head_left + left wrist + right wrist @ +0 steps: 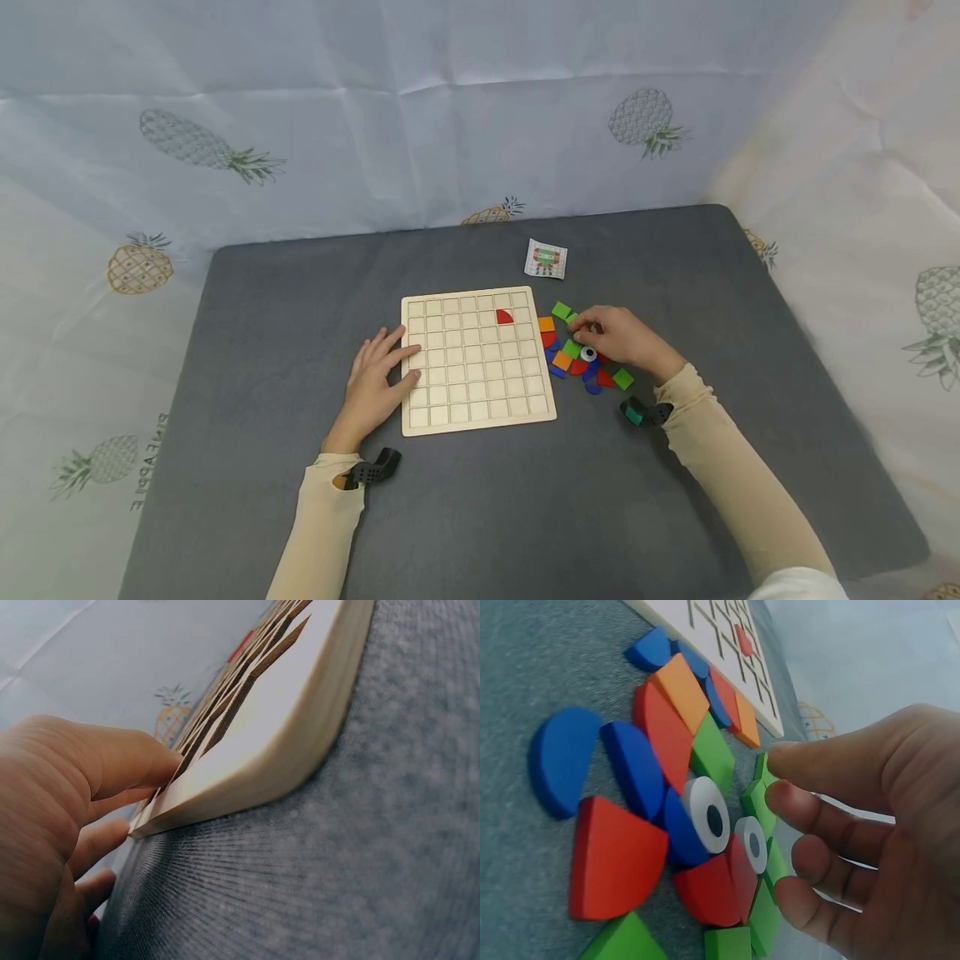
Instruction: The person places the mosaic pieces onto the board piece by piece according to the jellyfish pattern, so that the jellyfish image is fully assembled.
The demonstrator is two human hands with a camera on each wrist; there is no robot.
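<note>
My left hand rests on the left edge of a square wooden grid board, thumb and fingers spread over its rim. A single red quarter-circle piece sits in a cell in the board's upper right part. To the right of the board my right hand hovers over a pile of coloured pieces, fingers bent. In the right wrist view its thumb and index fingertips are slightly apart, right at the green squares, with nothing seen between them. Beside them lie white ring-eye pieces and red quarter-circles.
Blue half-circles and orange squares lie in the same pile, close to the board's right edge. Behind the board is a small printed picture card. Everything lies on a dark grey table, with a pineapple-print cloth hanging behind.
</note>
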